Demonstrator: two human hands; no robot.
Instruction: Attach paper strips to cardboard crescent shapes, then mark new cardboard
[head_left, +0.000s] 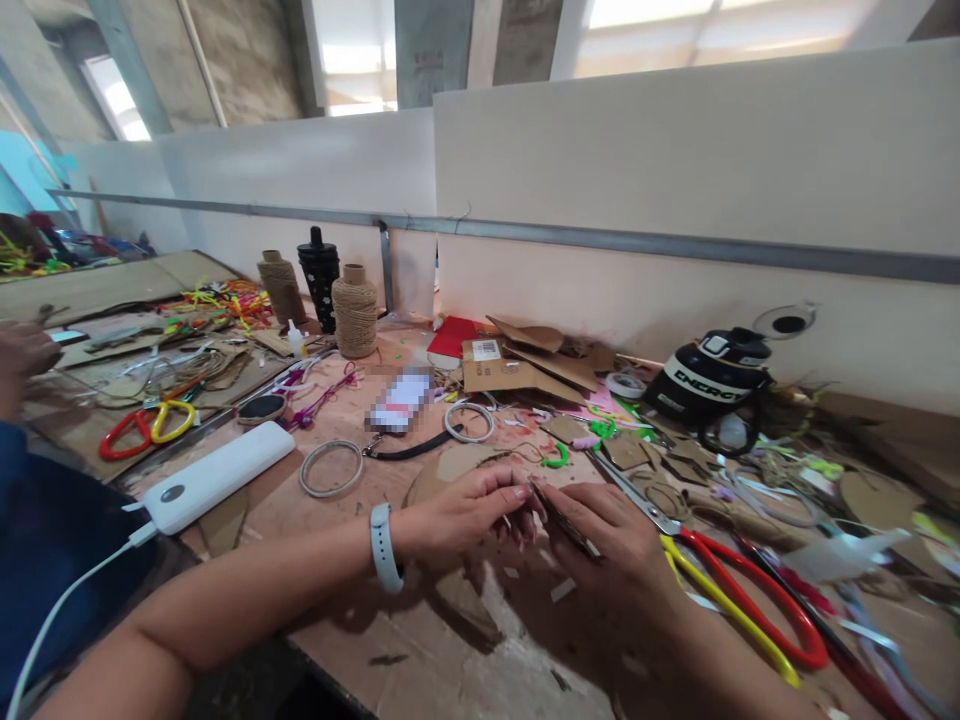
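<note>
My right hand (619,560) is closed round a thin, flat brown piece (576,532), seen nearly edge-on; it looks like cardboard, but the fingers cover much of it. At the far end of that piece, the thumb and fingers of my left hand (480,505) are pinched together. Whether they grip the piece or something finer, I cannot make out. Beneath both hands a rounded piece of cardboard (457,605) lies on the table. Scissors with red and yellow handles (720,570) lie just right of my right hand.
On the left are a white power bank (217,475), a ring (331,468) and a second pair of scissors (142,425). Twine spools (355,310), a phone (401,403) and folded cardboard (525,372) stand or lie behind. A black bottle (705,380) leans at right. Another person's hand (26,350) is far left.
</note>
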